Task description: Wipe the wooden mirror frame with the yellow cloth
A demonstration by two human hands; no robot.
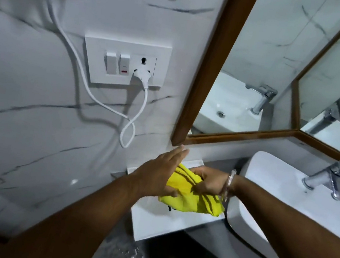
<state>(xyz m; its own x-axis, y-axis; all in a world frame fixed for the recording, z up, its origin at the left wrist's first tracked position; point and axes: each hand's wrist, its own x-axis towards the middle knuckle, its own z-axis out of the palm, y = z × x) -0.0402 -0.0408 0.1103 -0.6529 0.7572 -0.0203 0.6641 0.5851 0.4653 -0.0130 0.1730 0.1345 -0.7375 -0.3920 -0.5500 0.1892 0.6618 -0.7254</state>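
Head view. The yellow cloth point(193, 195) is bunched between both hands, above a small white shelf point(164, 223) that sits left of the basin point(286, 203) and below the lower left corner of the wooden mirror frame point(215, 62). The right hand point(208, 181), with a bangle point(228, 185) at the wrist, is clenched on a gathered fold of the cloth. The left hand point(159, 172) is flat and open, fingers extended toward the frame corner, its thumb and palm against the cloth's near side; it presses the cloth and does not clasp it. No cloth touches the frame yet.

Handling assessment: the cloth looks light, soft and limp, drooping at its lower edge, so it will slump unless gathered. Best held as a wad in one palm, loose ends tucked in. The frame appears rigid and smooth; the mirror glass point(264, 54) beside it is fragile, so pressure should stay on the wood.

Nearby hazard: a switch panel point(125, 64) with a plugged white cable point(110, 106) lies left of the frame.
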